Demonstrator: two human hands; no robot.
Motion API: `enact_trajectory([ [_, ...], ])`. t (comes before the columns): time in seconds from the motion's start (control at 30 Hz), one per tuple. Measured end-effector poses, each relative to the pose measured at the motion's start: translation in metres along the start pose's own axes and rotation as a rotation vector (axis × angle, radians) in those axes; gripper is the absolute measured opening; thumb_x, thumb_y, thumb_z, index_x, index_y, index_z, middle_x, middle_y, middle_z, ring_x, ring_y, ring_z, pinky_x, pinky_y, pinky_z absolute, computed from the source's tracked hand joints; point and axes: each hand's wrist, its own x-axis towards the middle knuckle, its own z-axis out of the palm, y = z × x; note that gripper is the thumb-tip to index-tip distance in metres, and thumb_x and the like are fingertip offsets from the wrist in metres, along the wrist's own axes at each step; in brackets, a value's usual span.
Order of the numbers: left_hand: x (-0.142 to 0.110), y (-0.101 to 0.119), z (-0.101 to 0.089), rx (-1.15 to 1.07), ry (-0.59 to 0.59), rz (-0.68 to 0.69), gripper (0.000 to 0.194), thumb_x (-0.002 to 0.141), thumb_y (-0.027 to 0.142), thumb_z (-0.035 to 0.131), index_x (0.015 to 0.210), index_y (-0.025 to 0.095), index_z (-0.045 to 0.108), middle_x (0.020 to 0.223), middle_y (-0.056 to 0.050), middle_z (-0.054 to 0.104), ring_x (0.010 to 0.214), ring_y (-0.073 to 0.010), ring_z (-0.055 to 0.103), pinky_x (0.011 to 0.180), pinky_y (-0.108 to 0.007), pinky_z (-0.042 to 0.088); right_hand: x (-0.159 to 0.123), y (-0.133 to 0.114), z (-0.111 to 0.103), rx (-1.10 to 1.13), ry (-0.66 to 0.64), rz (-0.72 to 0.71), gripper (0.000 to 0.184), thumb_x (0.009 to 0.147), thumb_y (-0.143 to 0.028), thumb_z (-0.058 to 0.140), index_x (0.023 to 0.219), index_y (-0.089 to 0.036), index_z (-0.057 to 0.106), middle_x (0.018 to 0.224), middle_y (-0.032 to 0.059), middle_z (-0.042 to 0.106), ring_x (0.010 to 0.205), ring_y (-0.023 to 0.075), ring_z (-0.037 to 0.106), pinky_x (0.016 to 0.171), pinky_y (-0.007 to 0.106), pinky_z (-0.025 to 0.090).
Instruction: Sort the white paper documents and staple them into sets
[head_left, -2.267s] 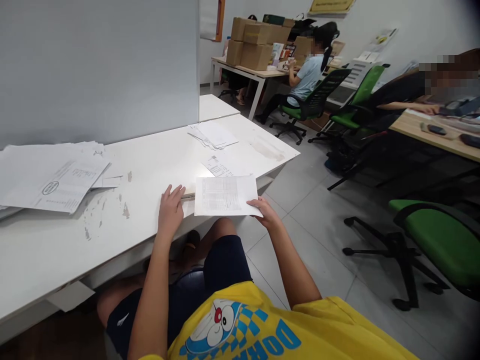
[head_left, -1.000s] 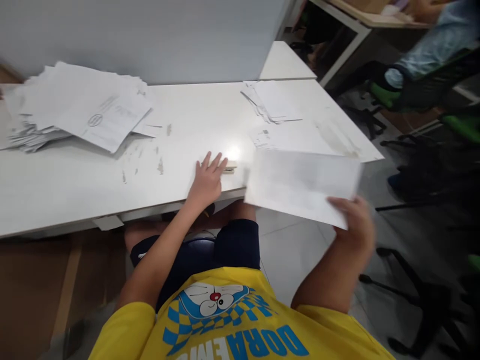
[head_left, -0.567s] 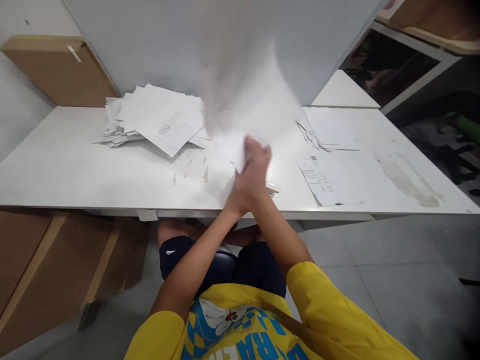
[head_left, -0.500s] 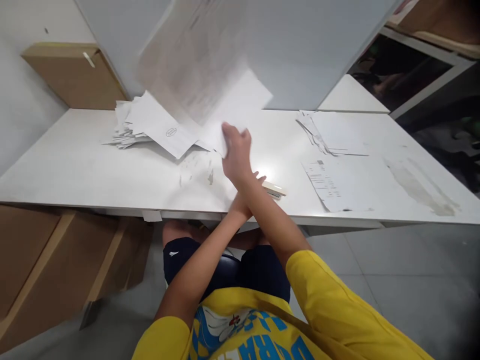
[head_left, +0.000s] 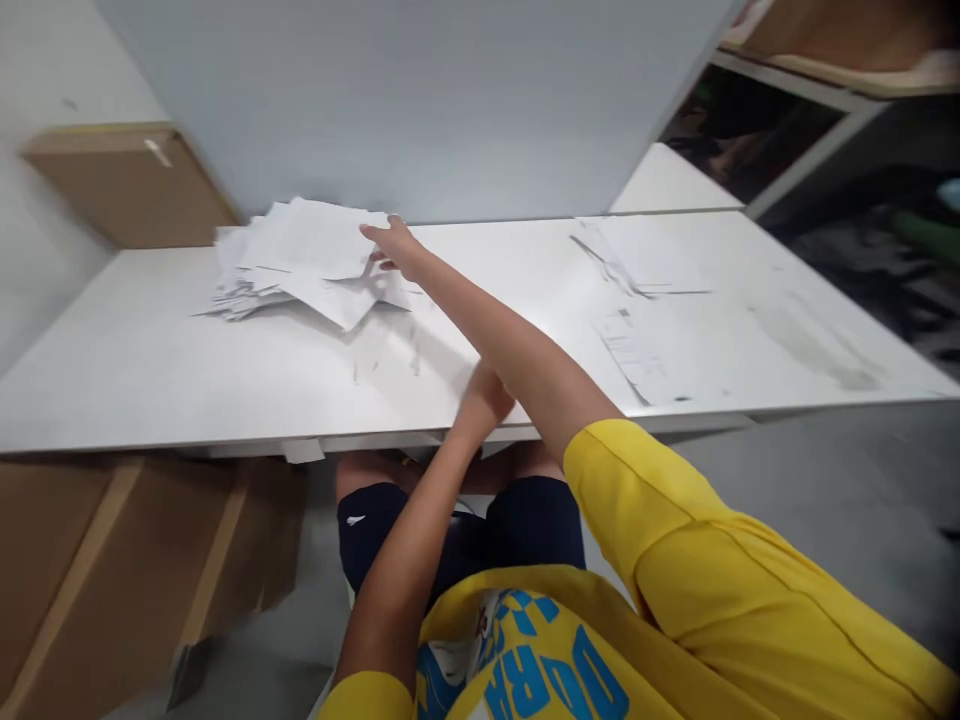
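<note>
My right hand [head_left: 396,247] reaches across to the left, at the right edge of a white sheet of paper [head_left: 319,235]. Its fingers are apart, some over the sheet and some beside its edge. That sheet lies on top of a loose, uneven pile of papers [head_left: 259,285], several corners sticking out. My left hand [head_left: 486,400] is low at the table's front edge, beneath my right forearm. The forearm covers its fingers, so what they hold or touch is hidden. No stapler shows now.
On the right of the white table [head_left: 150,370] lie a small stack of papers [head_left: 652,255] and a printed sheet [head_left: 645,350]. A cardboard box [head_left: 135,190] stands back left. A grey panel [head_left: 420,110] rises behind the table. More cardboard [head_left: 172,550] is below left.
My right hand has swung left, bringing the raised sheet down onto the pile. My left hand has drawn back toward the front edge. The stapler beside it has gone from sight.
</note>
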Motion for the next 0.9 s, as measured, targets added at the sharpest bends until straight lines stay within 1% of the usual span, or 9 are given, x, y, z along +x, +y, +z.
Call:
enact_trajectory([
  [0.1,0.010,-0.005,0.000,0.094,0.051,0.030,0.029,0.086,0.014,0.050,0.114,0.014,0.060,0.120,-0.016,0.059,0.118,-0.0277,0.054,0.106,-0.044,0.042,-0.042,-0.019,-0.069,-0.247,0.081,-0.011,0.058,0.092,-0.028,0.052,0.142,-0.013,0.026,0.135,0.0148,0.043,0.104,0.0204,0.060,0.088,0.042,0.050],
  [0.17,0.011,-0.006,0.000,0.135,0.070,0.042,0.030,0.087,0.017,0.050,0.115,0.016,0.060,0.118,-0.013,0.058,0.114,-0.0257,0.056,0.104,-0.042,0.044,-0.087,-0.034,-0.126,-0.480,0.188,-0.086,0.055,0.088,-0.023,0.056,0.139,-0.016,0.036,0.135,0.0115,0.046,0.100,0.0187,0.060,0.088,0.041,0.049],
  [0.23,0.010,-0.006,-0.001,0.129,0.063,0.040,0.030,0.089,0.020,0.049,0.117,0.019,0.060,0.117,-0.011,0.058,0.113,-0.0242,0.057,0.101,-0.039,0.046,-0.144,-0.043,-0.186,-0.702,0.380,-0.070,0.049,0.083,-0.028,0.062,0.129,-0.015,0.049,0.132,0.0111,0.051,0.101,0.0193,0.058,0.091,0.038,0.046],
  [0.33,0.009,-0.003,-0.002,0.128,0.070,0.023,0.029,0.089,0.020,0.050,0.116,0.021,0.061,0.116,-0.009,0.058,0.111,-0.0231,0.057,0.099,-0.037,0.046,-0.232,-0.031,-0.264,-0.862,0.596,0.024,0.041,0.078,-0.028,0.066,0.112,-0.008,0.056,0.128,0.0205,0.053,0.116,0.0273,0.050,0.102,0.045,0.033],
  [0.4,0.009,-0.002,-0.003,0.138,0.090,0.019,0.028,0.088,0.019,0.051,0.115,0.020,0.061,0.115,-0.009,0.059,0.110,-0.0229,0.057,0.099,-0.037,0.047,-0.283,-0.008,-0.297,-0.868,0.710,0.063,0.037,0.069,-0.025,0.074,0.097,-0.008,0.057,0.126,0.0276,0.051,0.123,0.0336,0.042,0.104,0.050,0.026],
  [0.5,0.010,0.000,-0.003,0.153,0.105,0.016,0.027,0.088,0.018,0.052,0.113,0.020,0.062,0.115,-0.009,0.059,0.110,-0.0227,0.057,0.099,-0.037,0.047,-0.338,0.034,-0.312,-0.874,0.810,0.063,0.032,0.066,-0.026,0.077,0.087,-0.015,0.055,0.127,0.0234,0.052,0.127,0.0366,0.040,0.104,0.052,0.024],
  [0.63,0.012,0.002,-0.006,0.189,0.106,0.009,0.026,0.088,0.020,0.051,0.112,0.020,0.061,0.115,-0.009,0.059,0.110,-0.0232,0.058,0.099,-0.038,0.047,-0.374,0.070,-0.296,-1.029,0.814,0.114,0.033,0.079,-0.035,0.064,0.106,-0.017,0.058,0.135,0.0223,0.049,0.134,0.0395,0.034,0.109,0.056,0.016],
  [0.77,0.014,0.002,-0.008,0.229,0.112,0.024,0.026,0.088,0.022,0.051,0.112,0.021,0.061,0.114,-0.009,0.060,0.111,-0.0240,0.058,0.097,-0.039,0.048,-0.382,0.067,-0.273,-1.153,0.792,0.167,0.054,0.085,-0.046,0.053,0.129,-0.016,0.049,0.143,0.0225,0.042,0.136,0.0394,0.031,0.112,0.057,0.016],
  [0.9,0.015,0.000,-0.010,0.246,0.110,0.036,0.025,0.087,0.023,0.052,0.111,0.021,0.062,0.113,-0.009,0.060,0.110,-0.0236,0.058,0.097,-0.038,0.048,-0.380,0.052,-0.260,-1.182,0.638,0.194,0.075,0.079,-0.053,0.058,0.141,-0.014,0.040,0.135,0.0203,0.048,0.128,0.0381,0.042,0.113,0.054,0.024],
])
